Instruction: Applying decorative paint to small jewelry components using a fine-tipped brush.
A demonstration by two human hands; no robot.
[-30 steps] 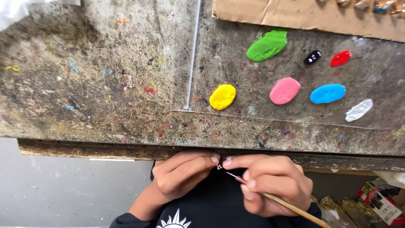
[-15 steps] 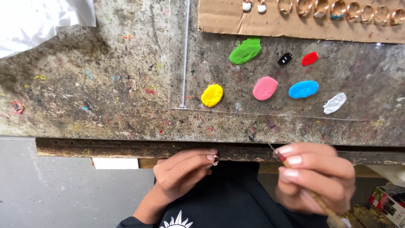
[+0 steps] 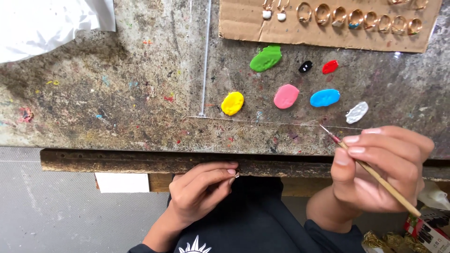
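So, painting tiny stuff at the speckled worn workbench (image 3: 117, 107)

Right hand (image 3: 375, 173) grips a thin wooden paintbrush (image 3: 370, 171); left hand (image 3: 199, 194) pinches a small metal bit (image 3: 236, 175). Brown cardboard strip (image 3: 243, 23) holding rings lies far right.

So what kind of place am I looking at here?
Probably a craft or jewellery-painting workbench: a paint-spattered table with coloured paint blobs, a cardboard strip holding small rings, and a fine brush in the right hand.

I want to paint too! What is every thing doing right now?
Right hand: holding a thin paintbrush, red-tipped, raised over the table edge.
Left hand: fingers pinching a tiny piece.
Paint blobs: separate, unmixed.
Rings: lined up along the cardboard.
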